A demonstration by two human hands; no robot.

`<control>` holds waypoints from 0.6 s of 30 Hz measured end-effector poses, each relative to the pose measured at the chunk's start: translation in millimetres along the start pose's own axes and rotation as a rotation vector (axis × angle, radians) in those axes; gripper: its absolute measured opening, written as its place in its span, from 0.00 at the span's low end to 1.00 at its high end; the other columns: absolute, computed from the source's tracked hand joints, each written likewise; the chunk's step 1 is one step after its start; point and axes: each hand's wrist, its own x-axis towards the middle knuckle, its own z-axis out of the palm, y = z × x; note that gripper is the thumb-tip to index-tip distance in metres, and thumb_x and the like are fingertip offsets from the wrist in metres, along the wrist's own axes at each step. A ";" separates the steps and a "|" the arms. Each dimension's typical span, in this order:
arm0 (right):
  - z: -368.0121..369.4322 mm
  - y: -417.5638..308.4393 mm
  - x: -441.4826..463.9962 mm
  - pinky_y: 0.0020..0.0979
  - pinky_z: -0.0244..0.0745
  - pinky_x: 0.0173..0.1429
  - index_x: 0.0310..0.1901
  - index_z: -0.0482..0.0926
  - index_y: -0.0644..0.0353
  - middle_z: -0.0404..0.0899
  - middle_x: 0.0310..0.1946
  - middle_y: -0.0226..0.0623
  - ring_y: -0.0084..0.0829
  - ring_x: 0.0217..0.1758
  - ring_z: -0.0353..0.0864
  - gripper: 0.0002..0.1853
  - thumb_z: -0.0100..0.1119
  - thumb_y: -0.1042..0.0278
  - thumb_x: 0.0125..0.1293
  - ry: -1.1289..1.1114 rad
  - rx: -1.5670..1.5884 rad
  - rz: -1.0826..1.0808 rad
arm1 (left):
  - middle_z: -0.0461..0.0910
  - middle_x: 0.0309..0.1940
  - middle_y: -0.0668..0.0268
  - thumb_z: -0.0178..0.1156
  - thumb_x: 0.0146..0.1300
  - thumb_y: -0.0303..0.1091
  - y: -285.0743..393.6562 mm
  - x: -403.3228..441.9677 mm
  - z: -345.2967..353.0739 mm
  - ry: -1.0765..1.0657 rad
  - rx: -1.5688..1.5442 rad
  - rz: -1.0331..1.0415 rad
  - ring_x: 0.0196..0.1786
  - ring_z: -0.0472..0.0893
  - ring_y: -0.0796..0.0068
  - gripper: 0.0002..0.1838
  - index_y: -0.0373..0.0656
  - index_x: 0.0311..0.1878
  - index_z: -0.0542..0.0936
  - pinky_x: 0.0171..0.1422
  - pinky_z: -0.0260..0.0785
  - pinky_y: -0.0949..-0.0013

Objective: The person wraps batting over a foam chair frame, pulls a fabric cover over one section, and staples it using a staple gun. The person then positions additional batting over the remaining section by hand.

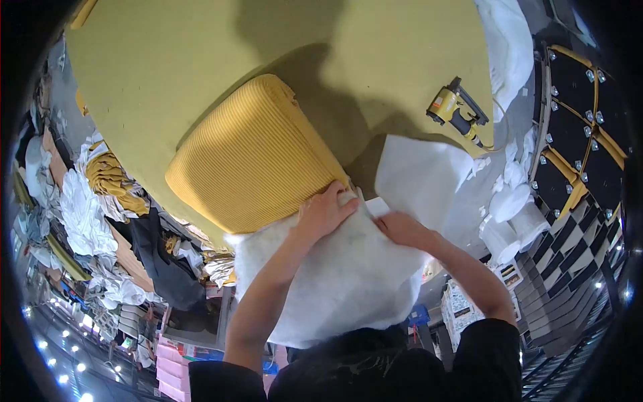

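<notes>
A cushion (251,157) in ribbed yellow fabric lies tilted on the mustard-coloured table, its lower end meeting a white padded sheet (341,275) in front of my body. My left hand (325,213) rests where the cushion's lower right corner meets the padding, its fingers bent and pressed onto the white material. Just to the right, my right hand (402,230) has its fingers closed at the padding's upper right edge, beside a small white piece (378,207). What lies under its fingertips is hidden. Another white sheet (422,175) lies beyond my right hand.
A yellow and black staple gun (458,112) with a hose lies at the right of the table (154,74). Fabric scraps (94,214) are heaped at the left. White rolls (509,228) and black panels with yellow edges (583,127) stand at the right.
</notes>
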 end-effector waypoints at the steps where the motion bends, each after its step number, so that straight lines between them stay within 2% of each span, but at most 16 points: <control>1: 4.5 10.4 -30.4 0.49 0.78 0.66 0.59 0.85 0.62 0.86 0.56 0.54 0.56 0.61 0.84 0.23 0.48 0.55 0.80 -0.185 -0.151 0.052 | 0.87 0.53 0.43 0.53 0.71 0.71 -1.3 -0.2 2.6 0.007 0.033 -0.027 0.61 0.84 0.40 0.39 0.51 0.72 0.75 0.68 0.72 0.42; 3: 103.3 117.4 -51.0 0.47 0.72 0.74 0.63 0.83 0.62 0.80 0.65 0.54 0.53 0.69 0.79 0.24 0.48 0.53 0.81 0.145 -0.242 -0.068 | 0.86 0.54 0.43 0.52 0.71 0.71 -6.0 3.7 13.7 0.077 0.065 0.011 0.62 0.83 0.40 0.39 0.50 0.71 0.75 0.68 0.73 0.42; 4: 80.8 111.0 -51.4 0.47 0.72 0.74 0.63 0.83 0.62 0.80 0.65 0.54 0.53 0.69 0.79 0.24 0.48 0.53 0.81 0.155 -0.248 -0.076 | 0.86 0.55 0.43 0.52 0.72 0.71 -6.0 2.4 14.3 0.148 0.091 0.035 0.63 0.83 0.40 0.39 0.49 0.70 0.76 0.68 0.73 0.42; 5: 60.7 106.5 -53.5 0.46 0.69 0.77 0.66 0.82 0.60 0.77 0.69 0.52 0.53 0.72 0.76 0.25 0.47 0.52 0.81 0.100 -0.027 -0.174 | 0.86 0.55 0.43 0.52 0.72 0.71 -8.6 -2.2 16.5 0.141 0.102 0.031 0.63 0.83 0.40 0.39 0.49 0.70 0.76 0.68 0.73 0.42; 6: 34.4 90.3 -62.0 0.45 0.65 0.80 0.68 0.81 0.58 0.74 0.73 0.50 0.52 0.75 0.72 0.26 0.46 0.51 0.81 0.052 0.197 -0.268 | 0.85 0.58 0.43 0.52 0.74 0.67 -4.8 -4.2 12.1 0.109 0.119 0.013 0.64 0.82 0.41 0.36 0.47 0.70 0.76 0.69 0.73 0.43; 7: 2.1 65.9 -70.1 0.45 0.66 0.79 0.68 0.80 0.59 0.75 0.71 0.52 0.52 0.74 0.74 0.26 0.47 0.50 0.81 0.059 0.367 -0.332 | 0.83 0.61 0.44 0.52 0.76 0.63 2.2 -6.4 5.8 0.096 0.132 -0.003 0.65 0.82 0.41 0.33 0.46 0.70 0.76 0.69 0.72 0.44; 8: -21.2 37.4 -81.0 0.45 0.67 0.78 0.68 0.79 0.61 0.77 0.69 0.54 0.52 0.72 0.75 0.27 0.49 0.49 0.81 0.059 0.536 -0.397 | 0.83 0.61 0.44 0.52 0.76 0.63 9.1 -16.7 3.0 0.105 0.141 -0.002 0.65 0.82 0.41 0.33 0.46 0.70 0.76 0.69 0.72 0.44; 9: -29.1 14.2 -94.7 0.45 0.67 0.78 0.68 0.79 0.61 0.77 0.69 0.54 0.52 0.72 0.75 0.27 0.49 0.49 0.81 0.065 0.539 -0.403 | 0.81 0.63 0.44 0.54 0.76 0.57 18.3 -31.9 1.3 0.162 0.151 0.011 0.66 0.80 0.42 0.31 0.43 0.70 0.75 0.71 0.71 0.44; 10: -34.0 -5.7 -106.7 0.47 0.71 0.73 0.64 0.79 0.61 0.80 0.61 0.56 0.53 0.66 0.79 0.23 0.49 0.52 0.82 0.009 0.436 -0.390 | 0.79 0.66 0.45 0.56 0.77 0.52 29.2 -48.8 0.7 0.218 0.159 0.023 0.68 0.79 0.43 0.29 0.41 0.71 0.75 0.72 0.70 0.44; 11: -30.8 -15.8 -113.4 0.50 0.74 0.67 0.60 0.79 0.60 0.84 0.54 0.57 0.55 0.60 0.83 0.19 0.49 0.55 0.83 -0.046 0.335 -0.373 | 0.80 0.65 0.45 0.58 0.76 0.47 42.3 -71.5 1.9 0.362 0.112 0.141 0.68 0.78 0.43 0.27 0.39 0.70 0.75 0.74 0.69 0.45; 12: -16.3 -19.4 -113.6 0.50 0.74 0.67 0.60 0.79 0.60 0.84 0.54 0.57 0.55 0.60 0.83 0.19 0.49 0.55 0.83 -0.039 0.344 -0.374 | 0.80 0.65 0.46 0.61 0.74 0.42 53.2 -98.5 5.4 0.502 0.065 0.264 0.69 0.78 0.43 0.26 0.38 0.70 0.75 0.75 0.67 0.46; 14: 25.7 -14.9 -104.7 0.56 0.76 0.55 0.49 0.77 0.60 0.85 0.38 0.55 0.58 0.45 0.85 0.14 0.50 0.57 0.82 0.296 0.078 -0.316 | 0.77 0.67 0.49 0.69 0.66 0.43 60.1 -157.0 27.7 0.315 0.000 0.580 0.74 0.73 0.46 0.31 0.37 0.68 0.75 0.79 0.62 0.42; 15: 50.1 -2.4 -92.9 0.60 0.74 0.47 0.43 0.75 0.60 0.83 0.30 0.52 0.60 0.38 0.83 0.14 0.50 0.58 0.82 0.463 0.128 -0.419 | 0.77 0.67 0.49 0.69 0.66 0.43 71.5 -183.7 42.2 0.317 0.004 0.587 0.74 0.73 0.46 0.31 0.37 0.68 0.75 0.79 0.62 0.42; 17: 66.5 -2.7 -90.8 0.59 0.75 0.46 0.44 0.76 0.60 0.84 0.32 0.52 0.61 0.38 0.84 0.13 0.51 0.58 0.81 0.545 0.170 -0.355 | 0.72 0.71 0.54 0.78 0.54 0.46 94.5 -220.7 74.2 0.368 0.288 0.532 0.78 0.68 0.50 0.38 0.43 0.66 0.76 0.81 0.56 0.35; 18: 75.3 -3.0 -88.7 0.59 0.76 0.46 0.45 0.76 0.60 0.84 0.33 0.53 0.61 0.38 0.84 0.12 0.51 0.58 0.81 0.619 0.215 -0.288 | 0.72 0.71 0.54 0.78 0.54 0.46 87.8 -218.9 82.3 0.377 0.295 0.538 0.78 0.68 0.50 0.38 0.43 0.66 0.76 0.81 0.56 0.35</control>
